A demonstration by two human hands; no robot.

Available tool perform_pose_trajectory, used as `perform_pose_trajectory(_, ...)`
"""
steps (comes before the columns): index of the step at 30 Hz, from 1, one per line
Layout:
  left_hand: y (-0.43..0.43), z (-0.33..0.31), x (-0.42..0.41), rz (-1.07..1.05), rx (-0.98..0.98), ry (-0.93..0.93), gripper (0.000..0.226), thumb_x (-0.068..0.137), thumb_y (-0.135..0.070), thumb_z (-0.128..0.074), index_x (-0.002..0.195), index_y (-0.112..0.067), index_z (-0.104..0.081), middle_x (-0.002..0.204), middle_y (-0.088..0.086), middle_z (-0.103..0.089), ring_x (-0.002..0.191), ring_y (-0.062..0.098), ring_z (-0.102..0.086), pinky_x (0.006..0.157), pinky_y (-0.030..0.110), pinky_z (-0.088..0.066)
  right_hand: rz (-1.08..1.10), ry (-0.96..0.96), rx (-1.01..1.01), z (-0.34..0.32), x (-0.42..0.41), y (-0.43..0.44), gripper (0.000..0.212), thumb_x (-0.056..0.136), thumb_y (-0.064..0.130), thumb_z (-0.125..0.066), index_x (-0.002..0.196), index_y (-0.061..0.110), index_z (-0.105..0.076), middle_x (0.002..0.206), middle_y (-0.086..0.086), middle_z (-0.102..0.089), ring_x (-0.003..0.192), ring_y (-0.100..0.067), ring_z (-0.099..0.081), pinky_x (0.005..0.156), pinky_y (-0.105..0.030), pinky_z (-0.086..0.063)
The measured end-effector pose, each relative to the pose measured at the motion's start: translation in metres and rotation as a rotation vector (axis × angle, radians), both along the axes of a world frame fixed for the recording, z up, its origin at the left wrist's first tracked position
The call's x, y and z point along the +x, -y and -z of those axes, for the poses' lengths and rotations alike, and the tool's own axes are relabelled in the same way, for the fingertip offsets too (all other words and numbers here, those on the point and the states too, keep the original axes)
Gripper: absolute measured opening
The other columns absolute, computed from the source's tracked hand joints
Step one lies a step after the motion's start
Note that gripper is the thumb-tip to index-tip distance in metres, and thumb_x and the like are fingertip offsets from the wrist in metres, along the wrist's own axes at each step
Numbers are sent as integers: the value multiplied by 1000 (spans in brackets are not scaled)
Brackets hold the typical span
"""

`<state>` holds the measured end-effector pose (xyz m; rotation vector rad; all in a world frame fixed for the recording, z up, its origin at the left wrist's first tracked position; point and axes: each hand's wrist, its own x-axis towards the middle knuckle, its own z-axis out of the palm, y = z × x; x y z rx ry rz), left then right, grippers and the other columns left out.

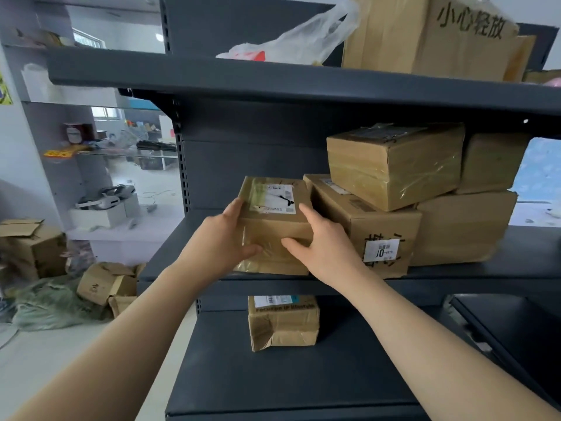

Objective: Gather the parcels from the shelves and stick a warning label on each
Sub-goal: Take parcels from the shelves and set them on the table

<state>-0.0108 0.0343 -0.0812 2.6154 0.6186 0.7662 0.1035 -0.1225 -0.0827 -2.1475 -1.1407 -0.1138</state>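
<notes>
Gripping a small taped parcel [273,208] from both sides, the person appears to be at the gathering step. In the head view, the left hand [226,235] clasps the parcel's left edge, thumb across the front face; the right hand [321,241] holds the right edge likewise. The parcel is at the front of the middle shelf [516,268], just beside a stack of larger boxes [391,168]. Another parcel [283,323] sits on the shelf below. The next move likely calls for drawing the parcel straight out, clear of its neighbour; no warning label shows on it.

Middle shelf [179,241]: small parcel [273,208], labelled box [361,220], larger box [464,229]. Lower shelf [273,387]: dented box [283,325].
</notes>
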Motion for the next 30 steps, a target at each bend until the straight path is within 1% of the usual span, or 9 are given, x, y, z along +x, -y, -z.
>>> perform_pose_trajectory(2, 6, 0, -14, 10, -13, 65, 95, 71, -36, -81, 148, -26, -25, 97, -5, -63, 81, 19, -58, 71, 30, -47, 0, 34, 35, -1, -12, 8, 75, 89, 45, -60, 151, 29, -21, 134, 2, -50, 119, -15, -46, 94, -24, -38)
perform_pose_trajectory(5, 17, 0, -38, 25, -15, 143, 96, 69, -38, -81, 147, -30, -27, 102, -7, -63, 89, 17, -60, 78, 30, -50, -4, 98, 105, -5, -34, 25, 76, 87, 45, -62, 150, 28, -23, 138, 5, -49, 124, -13, -45, 99, -22, -40)
perform_pose_trajectory(11, 46, 0, -75, 123, -17, 262, 92, 65, -35, -83, 143, -34, -33, 98, -8, -63, 80, 10, -59, 72, 24, -46, 68, 138, 174, -6, -80, 61, 75, 85, 45, -65, 148, 31, -27, 132, 13, -52, 99, -7, -55, 93, -25, -48)
perform_pose_trajectory(14, 57, 1, -93, 220, -36, 273, 92, 65, -33, -84, 142, -34, -35, 98, -8, -64, 82, 11, -61, 75, 26, -49, 157, 126, 221, 2, -111, 78, 74, 84, 42, -68, 147, 32, -31, 122, 16, -53, 77, 3, -46, 82, -19, -45)
perform_pose_trajectory(19, 78, 4, -130, 383, -16, 241, 92, 63, -38, -85, 141, -33, -37, 103, -6, -64, 86, 13, -61, 78, 26, -49, 353, 90, 270, 15, -176, 113, 73, 82, 35, -72, 145, 29, -37, 110, 15, -56, 71, 10, -47, 70, 0, -37)
perform_pose_trajectory(21, 91, 7, -145, 441, -12, 228, 92, 63, -38, -85, 141, -32, -37, 110, -6, -64, 92, 15, -62, 80, 29, -50, 407, 70, 292, 20, -201, 127, 72, 81, 32, -74, 144, 26, -40, 114, 15, -57, 72, 13, -50, 72, -2, -41)
perform_pose_trajectory(25, 114, 13, -166, 540, -53, 184, 89, 65, -38, -84, 140, -33, -36, 111, -9, -63, 96, 14, -61, 78, 29, -48, 504, 17, 287, 24, -243, 153, 72, 80, 32, -74, 144, 26, -40, 126, 11, -58, 96, 0, -57, 87, -24, -53)
perform_pose_trajectory(28, 135, 17, -174, 631, -99, 151, 89, 66, -38, -83, 141, -32, -35, 112, -7, -63, 97, 14, -60, 81, 31, -51, 609, 26, 255, 26, -269, 176, 72, 80, 35, -74, 143, 29, -40, 119, 12, -59, 83, -4, -60, 80, -26, -53)
perform_pose_trajectory(30, 154, 19, -179, 684, -118, 129, 89, 68, -37, -82, 143, -32, -34, 113, -6, -63, 99, 15, -59, 84, 33, -51, 676, 30, 236, 28, -286, 196, 72, 80, 36, -74, 144, 30, -40, 117, 14, -59, 83, -4, -60, 78, -23, -53)
